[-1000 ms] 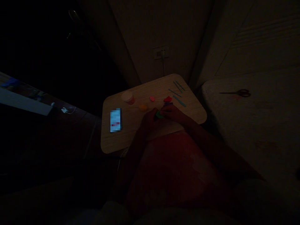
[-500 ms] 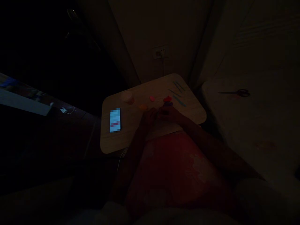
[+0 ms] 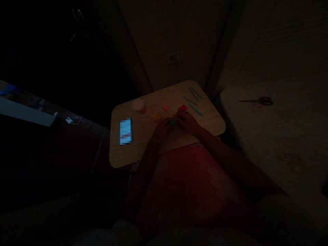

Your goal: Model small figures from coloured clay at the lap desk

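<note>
- The left hand [image 3: 161, 132] sits near the middle of the worktop [image 3: 143, 152], toward its front edge, with its fingers curled in and reaching toward the right hand.
- The right hand [image 3: 188, 123] lies just beside it, its fingers bent downward and inward. The two hands are close together but not spread. The light is too dim to tell whether either one pinches or presses anything.
- A small green lump of modelling clay [image 3: 172, 121] shows in the narrow gap between the hands, near the worktop's middle. Both hands are right beside it, and I cannot tell which of them touches it.
- A red piece of clay [image 3: 182, 108] lies on the worktop just beyond the right hand's fingers, and a small dark piece is partly hidden beside it.
- A pink piece of clay [image 3: 166, 107] and an orange piece [image 3: 155, 117] lie apart on the worktop, beyond the left hand.
- A round tub with a pale lid [image 3: 139, 106] stands near the worktop's back left corner.
- A phone with a blurred screen [image 3: 125, 131] lies flat near the worktop's left edge.
- Slim teal modelling tools [image 3: 196, 110] lie near the worktop's right corner.
- Scissors [image 3: 256, 101] lie well off to the right of the worktop, on a pale padded surface [image 3: 276, 143].
</note>
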Demonstrator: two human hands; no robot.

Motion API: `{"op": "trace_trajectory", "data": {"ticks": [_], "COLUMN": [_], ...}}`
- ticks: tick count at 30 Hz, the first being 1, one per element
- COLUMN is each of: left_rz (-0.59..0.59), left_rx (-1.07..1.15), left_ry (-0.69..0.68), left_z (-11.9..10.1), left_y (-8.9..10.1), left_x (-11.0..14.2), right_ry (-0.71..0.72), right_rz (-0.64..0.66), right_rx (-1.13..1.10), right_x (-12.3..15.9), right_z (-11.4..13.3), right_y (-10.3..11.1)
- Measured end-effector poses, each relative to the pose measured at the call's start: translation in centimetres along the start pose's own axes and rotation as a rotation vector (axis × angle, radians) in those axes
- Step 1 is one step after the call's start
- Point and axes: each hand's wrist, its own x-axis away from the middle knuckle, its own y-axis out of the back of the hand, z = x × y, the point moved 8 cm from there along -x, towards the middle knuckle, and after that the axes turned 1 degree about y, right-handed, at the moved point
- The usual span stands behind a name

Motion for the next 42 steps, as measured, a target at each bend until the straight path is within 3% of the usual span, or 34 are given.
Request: {"op": "trace_trajectory", "data": {"ticks": [7,16,21,26,33,42], "left_rz": [0.07,0.104,0.091,0.095,0.108,0.048], "left_rx": [0.027,-0.139,-0.137,-0.108,-0.225,-0.14], "left_ry": [-0.021,0.025,0.007,-0.004,-0.037,-0.016], "left_z": [-2.3,-1.6,-2.0,-2.2,-2.5,-2.4], "left_y": [-0.2,-0.7,-0.4,-0.4,-0.7,-0.4], "left_x": [0.0,-0.3,-0.4,-0.4,-0.2,-0.5], "right_ry": [-0.048,-0.055,-0.084,-0.141,-0.068,-0.207], "right_rz": [-0.007,0.068,0.094,0.133,0.039,-0.029], "right_rx": [-0.087,-0.159,-0.264,-0.225,-0.045,-0.108], "right_x": [0.0,0.1,0.3,0.5,0.2,0.1], "right_z": [-0.4,-0.7,-0.7,-0.9,-0.4,-1.9], "right_y": [0.2,-0.3,-0.6,-1.1,-0.5,0.4]}}
